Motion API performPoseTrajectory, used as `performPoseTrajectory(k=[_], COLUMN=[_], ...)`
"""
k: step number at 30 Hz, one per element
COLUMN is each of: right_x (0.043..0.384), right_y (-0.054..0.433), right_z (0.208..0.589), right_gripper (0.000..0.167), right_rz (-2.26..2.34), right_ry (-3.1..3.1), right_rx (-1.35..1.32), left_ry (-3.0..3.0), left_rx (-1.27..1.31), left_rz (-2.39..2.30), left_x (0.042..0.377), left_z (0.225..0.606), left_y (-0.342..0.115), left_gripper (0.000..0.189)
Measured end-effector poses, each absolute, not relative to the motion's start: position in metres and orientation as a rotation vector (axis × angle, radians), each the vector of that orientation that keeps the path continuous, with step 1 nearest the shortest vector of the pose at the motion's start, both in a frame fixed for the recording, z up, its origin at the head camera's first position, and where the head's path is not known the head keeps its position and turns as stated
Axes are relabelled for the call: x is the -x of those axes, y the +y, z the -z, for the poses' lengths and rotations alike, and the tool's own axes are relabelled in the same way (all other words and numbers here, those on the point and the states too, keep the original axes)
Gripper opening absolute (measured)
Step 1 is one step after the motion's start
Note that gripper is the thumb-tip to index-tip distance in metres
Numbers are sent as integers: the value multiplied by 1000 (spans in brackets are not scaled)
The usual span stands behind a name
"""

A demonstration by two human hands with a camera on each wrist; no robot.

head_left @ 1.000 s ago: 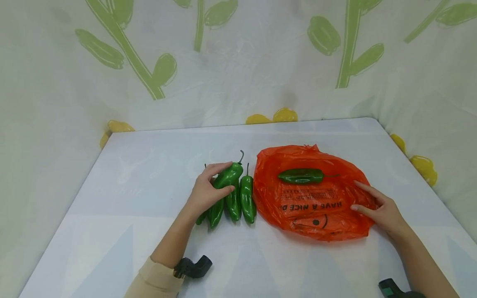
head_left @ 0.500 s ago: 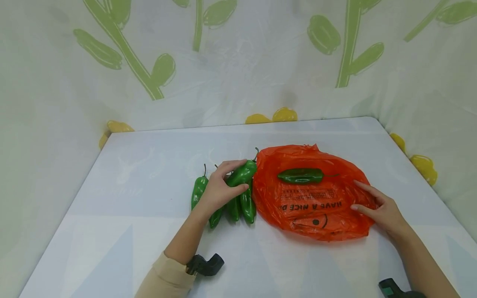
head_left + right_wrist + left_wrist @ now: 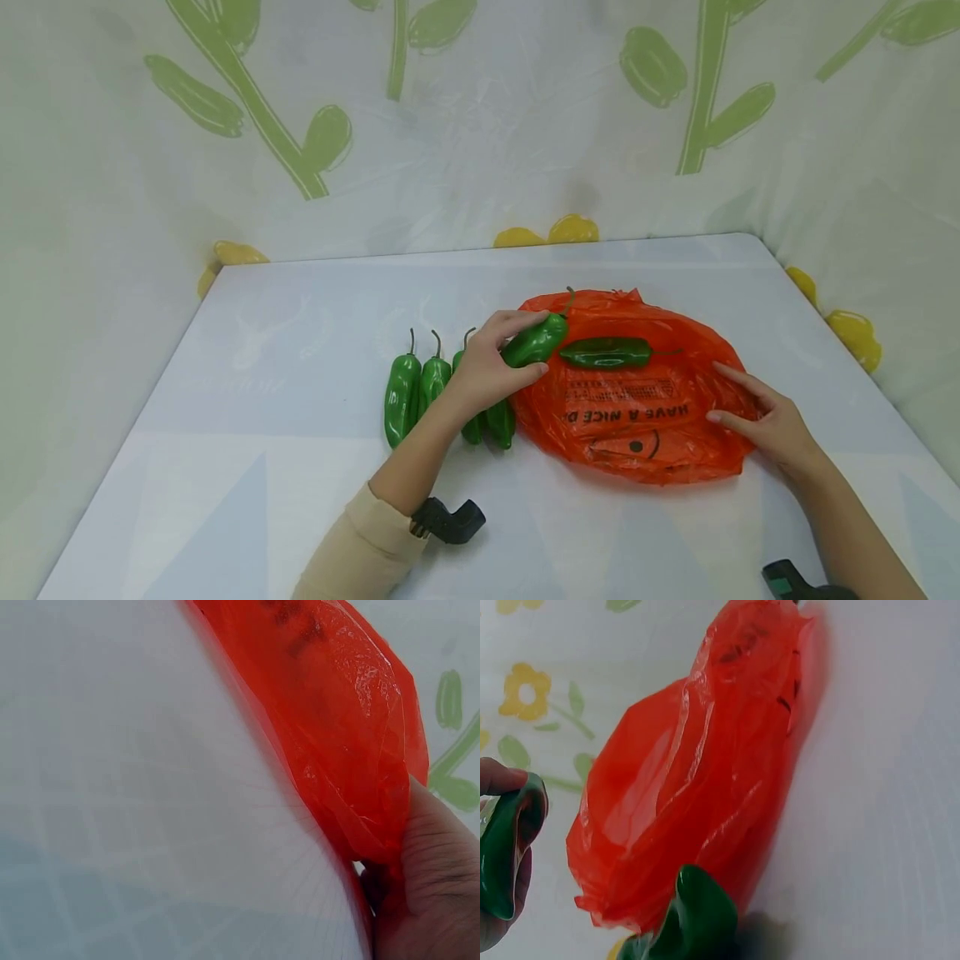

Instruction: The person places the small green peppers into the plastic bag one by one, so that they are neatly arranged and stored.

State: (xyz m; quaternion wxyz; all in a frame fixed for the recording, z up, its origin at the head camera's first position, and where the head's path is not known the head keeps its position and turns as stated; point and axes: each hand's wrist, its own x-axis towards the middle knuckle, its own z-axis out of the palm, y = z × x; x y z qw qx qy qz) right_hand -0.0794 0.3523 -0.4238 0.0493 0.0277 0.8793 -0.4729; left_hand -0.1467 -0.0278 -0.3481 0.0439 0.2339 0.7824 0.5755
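Observation:
My left hand (image 3: 487, 367) holds a green chili pepper (image 3: 536, 340) over the left part of a red plastic bag (image 3: 622, 450), fingers above and thumb below. In the left wrist view this pepper (image 3: 499, 851) shows at the left edge, between finger and thumb. A second green pepper (image 3: 606, 353) lies on the bag, its stem pointing right. My right hand (image 3: 780, 429) rests at the bag's right side, index finger and thumb spread on the plastic. The right wrist view shows the thumb (image 3: 439, 855) against the bag (image 3: 330, 727); the other fingers are mostly hidden.
Several green peppers (image 3: 402, 400) stand in a row left of the bag, partly hidden behind my left forearm. A white table (image 3: 300, 350) lies under everything. Printed fabric (image 3: 480, 150) rises behind its back edge. Black wrist mounts (image 3: 450, 521) sit on both wrists.
My left hand has carried its pepper rightward from the row to above the bag's left part. More of the row has come into view. My right hand has stayed in place on the bag.

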Motion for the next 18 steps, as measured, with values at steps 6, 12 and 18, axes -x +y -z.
performPoseTrajectory(k=[6, 12, 18], right_x=[79, 79, 80], right_y=[352, 353, 353], right_z=[424, 425, 426], right_gripper=[67, 67, 67], right_rz=[1441, 1435, 1439], right_ry=[2680, 2682, 2689], right_rx=[-86, -90, -72], left_ry=[2364, 2385, 2400], left_rx=[-815, -854, -878], left_rz=[-1761, -1697, -1586], left_x=[146, 144, 143], left_z=[344, 342, 342], left_y=[-16, -2, 12], left_gripper=[58, 60, 63])
